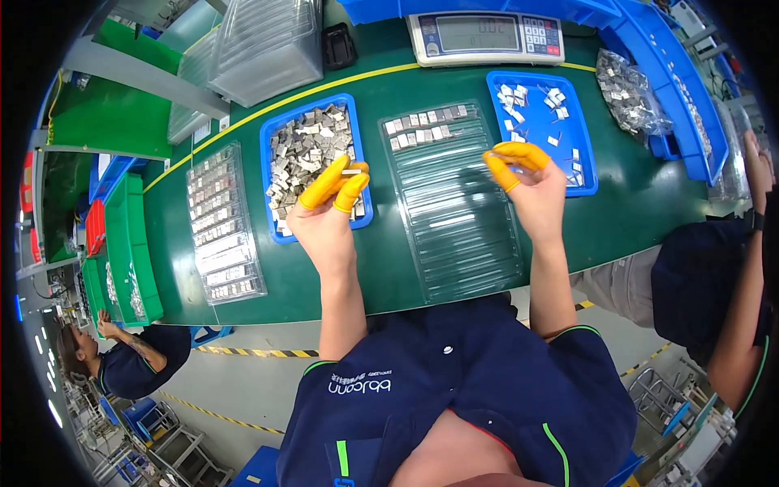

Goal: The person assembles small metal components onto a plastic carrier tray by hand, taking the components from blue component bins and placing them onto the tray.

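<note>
Yellow finger covers sheathe the fingertips of both hands. My left hand (329, 215) pinches a small flat silvery part (351, 172) above the right side of a blue tray (277, 234) heaped with similar grey and white pieces. Over the right edge of a clear ribbed plastic tray (462, 235), my right hand (531, 183) has its thumb and fingers drawn together; whatever they grip is too small to name. Two rows of small parts (422, 120) lie at that clear tray's far end. Beside my right hand, a second blue tray (583, 134) holds scattered white pieces with thin leads.
A filled clear tray (219, 223) lies at the left. Behind are stacked clear trays (268, 49) and a digital scale (487, 39). A bag of parts (629, 93) and a long blue bin (677, 89) stand at right. Co-workers (134, 357) are on both sides.
</note>
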`<state>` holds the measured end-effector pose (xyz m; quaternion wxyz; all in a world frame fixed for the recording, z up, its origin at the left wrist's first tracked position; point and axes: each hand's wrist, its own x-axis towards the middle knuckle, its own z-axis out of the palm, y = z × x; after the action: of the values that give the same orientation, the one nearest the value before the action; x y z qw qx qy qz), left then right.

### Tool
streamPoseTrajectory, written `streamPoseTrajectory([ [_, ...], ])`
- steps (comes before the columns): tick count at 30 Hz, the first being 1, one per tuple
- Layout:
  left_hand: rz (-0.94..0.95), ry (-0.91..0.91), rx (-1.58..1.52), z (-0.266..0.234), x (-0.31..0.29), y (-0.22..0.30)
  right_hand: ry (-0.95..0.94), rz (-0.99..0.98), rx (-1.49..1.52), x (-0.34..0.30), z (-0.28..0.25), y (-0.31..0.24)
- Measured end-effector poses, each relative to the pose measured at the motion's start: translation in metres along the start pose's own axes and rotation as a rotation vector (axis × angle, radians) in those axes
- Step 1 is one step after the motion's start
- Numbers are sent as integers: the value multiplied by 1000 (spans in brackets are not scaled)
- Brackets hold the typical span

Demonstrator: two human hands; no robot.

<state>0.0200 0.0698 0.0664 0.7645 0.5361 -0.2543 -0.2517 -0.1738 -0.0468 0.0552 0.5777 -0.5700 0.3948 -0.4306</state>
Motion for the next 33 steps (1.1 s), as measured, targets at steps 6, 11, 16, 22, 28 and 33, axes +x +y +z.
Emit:
streamPoseTrajectory([
  [6, -255, -122, -250, 19, -11, -12, -158, 173, 253, -20, 32, -14],
  [11, -462, -94, -377, 30, -25, -22, -107, 46, 213, -22, 43, -5],
  [16, -458, -107, -341, 38, -35, -23, -61, 19, 347, -26, 46, -4],
  [22, -466, -152, -344, 42, -35, -30, -35, 1, 393, -31, 48, -7],
  [28, -351, -162, -184, 39, -39, -37, -124, 10, 249, -29, 31, -3],
  [33, -198, -183, 121, 22, -41, -20, -410, 253, 105, -28, 19, -9],
])
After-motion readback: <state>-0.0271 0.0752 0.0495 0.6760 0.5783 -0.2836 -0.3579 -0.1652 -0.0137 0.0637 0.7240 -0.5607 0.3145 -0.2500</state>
